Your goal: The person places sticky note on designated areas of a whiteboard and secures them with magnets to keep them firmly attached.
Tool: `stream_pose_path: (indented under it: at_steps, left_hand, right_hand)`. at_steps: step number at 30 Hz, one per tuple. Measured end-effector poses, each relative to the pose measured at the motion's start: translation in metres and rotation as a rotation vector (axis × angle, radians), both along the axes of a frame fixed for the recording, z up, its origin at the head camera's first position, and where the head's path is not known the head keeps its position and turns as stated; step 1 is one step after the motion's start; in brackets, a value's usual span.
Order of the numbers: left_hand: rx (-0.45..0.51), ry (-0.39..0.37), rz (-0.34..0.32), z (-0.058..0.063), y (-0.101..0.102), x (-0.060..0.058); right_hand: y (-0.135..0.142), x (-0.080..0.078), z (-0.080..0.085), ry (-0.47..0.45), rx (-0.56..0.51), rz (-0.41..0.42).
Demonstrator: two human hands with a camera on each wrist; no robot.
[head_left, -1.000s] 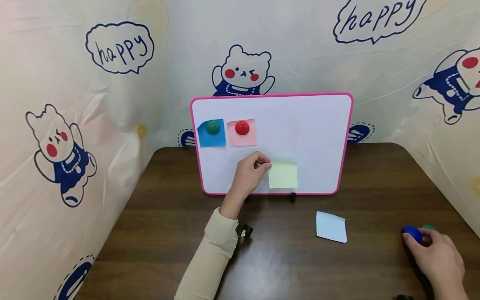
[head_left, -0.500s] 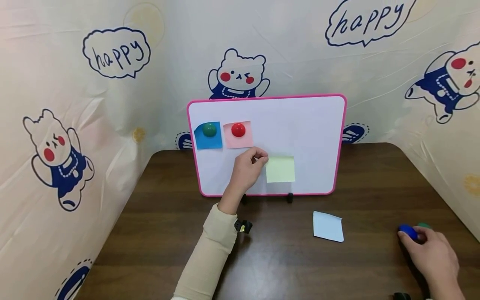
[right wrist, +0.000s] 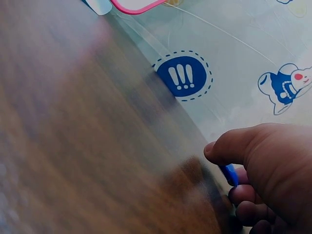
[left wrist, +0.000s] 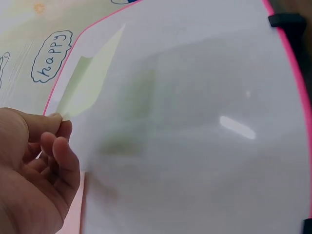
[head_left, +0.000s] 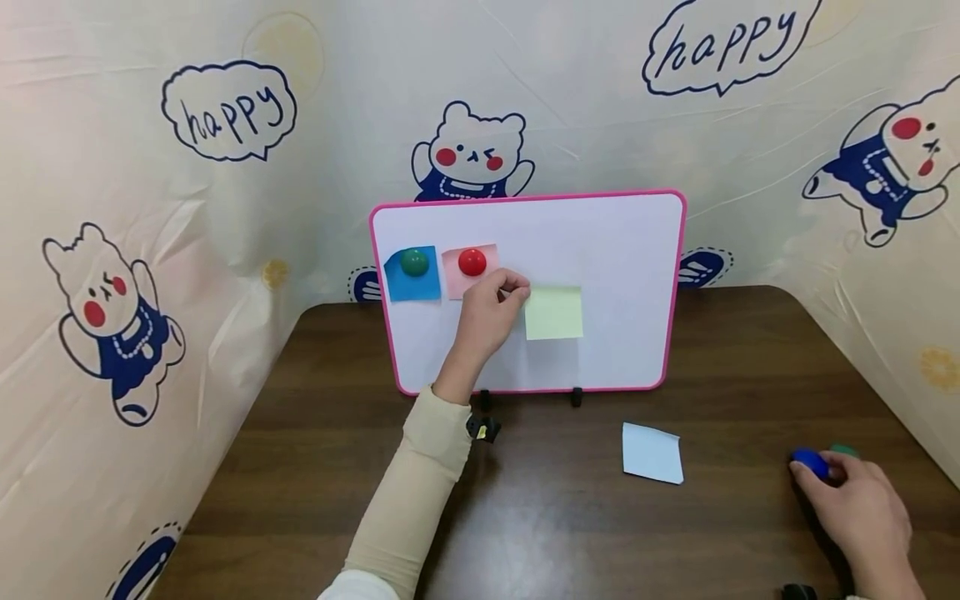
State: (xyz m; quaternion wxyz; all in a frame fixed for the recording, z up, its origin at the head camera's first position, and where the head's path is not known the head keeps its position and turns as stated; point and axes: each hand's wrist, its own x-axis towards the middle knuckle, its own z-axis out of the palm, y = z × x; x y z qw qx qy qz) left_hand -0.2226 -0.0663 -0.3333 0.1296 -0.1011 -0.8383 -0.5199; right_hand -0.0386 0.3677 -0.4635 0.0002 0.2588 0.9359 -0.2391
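My left hand (head_left: 489, 315) pinches the left edge of a pale green sticky note (head_left: 554, 313) in front of the whiteboard (head_left: 622, 275). In the left wrist view the note (left wrist: 92, 80) stands off the board, with its blurred reflection on the white surface. A blue sticky note (head_left: 415, 285) under a green round magnet (head_left: 414, 262) and a pink sticky note (head_left: 453, 285) under a red round magnet (head_left: 472, 262) are on the board's upper left. At the table's right, my right hand (head_left: 862, 508) pinches a blue round magnet (head_left: 808, 462) between thumb and fingers.
A light blue sticky note (head_left: 652, 453) lies on the brown wooden table (head_left: 555, 517). Behind my right fingers a green magnet (head_left: 844, 450) partly shows. Black feet (head_left: 576, 397) hold up the board. Printed cloth (head_left: 337, 150) hangs behind and at the sides.
My left hand has raised the pale green note from the board's lower edge to about mid-height. The right hand stays by the blue magnet. The whole view has shifted slightly.
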Motion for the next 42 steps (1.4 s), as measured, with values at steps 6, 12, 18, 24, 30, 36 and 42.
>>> stream_pose_path:
  at_steps: [6,12,18,24,30,36,42]
  left_hand:
    - [-0.001,0.033,0.047,0.01,-0.002,-0.011]
    - [-0.004,0.04,0.081,0.017,-0.002,-0.017]
    - [-0.01,0.028,0.122,0.022,-0.001,-0.021]
    - [-0.007,0.024,0.141,0.028,0.001,-0.025]
    - [-0.036,0.038,0.158,0.033,0.004,-0.027]
    - [-0.063,0.042,0.202,0.037,0.008,-0.027]
    - [-0.116,0.065,0.235,0.04,0.012,-0.027]
  right_hand:
    - [0.0,-0.002,0.002,0.013,0.006,0.01]
    - [0.004,-0.004,0.001,0.02,0.011,0.034]
    - [0.003,-0.003,0.002,0.025,0.012,0.053]
    - [0.001,-0.002,0.004,0.043,0.015,0.058]
    - [0.002,-0.001,0.003,0.04,0.012,0.052]
    - [0.006,-0.001,0.002,0.029,-0.003,0.073]
    - [0.006,0.001,0.002,0.055,-0.015,0.089]
